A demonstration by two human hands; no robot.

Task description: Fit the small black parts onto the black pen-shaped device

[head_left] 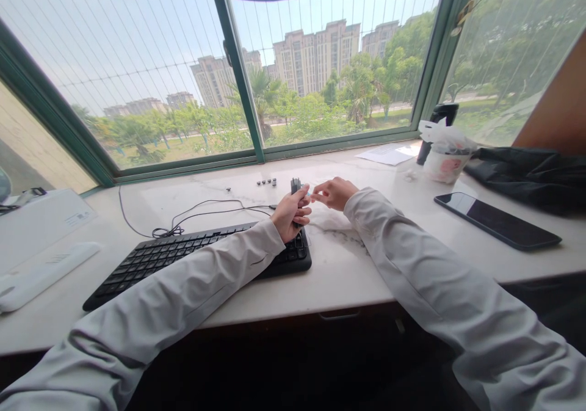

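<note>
Your left hand point(289, 214) sits over the right end of the black keyboard point(192, 257), fingers curled shut around a small dark object point(295, 185) that stands upright out of the top of your fist. What the object is, you cannot tell from here; only its upper end shows above your thumb. Your right hand point(334, 192) is just beside it, to the right, with the fingertips pinched together and pointed at the dark object; something small and pale seems caught between them, but it is too small to make out. The two hands nearly meet above the pale marble counter point(348, 264), just past the keyboard's far edge.

Beyond your hands, a short row of small dark pieces point(266, 182) lies on the counter, with one more piece point(227, 189) apart from it to the left. The keyboard's thin black cable point(196, 213) loops across the counter behind it. To your right lies a dark phone point(497, 220), screen up, well apart from your hands. Farther back on that side stands a white cup point(440, 164) with crumpled white plastic on top, beside a dark bottle point(438, 121), a sheet of paper point(387, 153) and a black cloth bundle point(533, 173). On your far left rests a white box point(41, 221) with a long white device point(43, 272) in front of it
</note>
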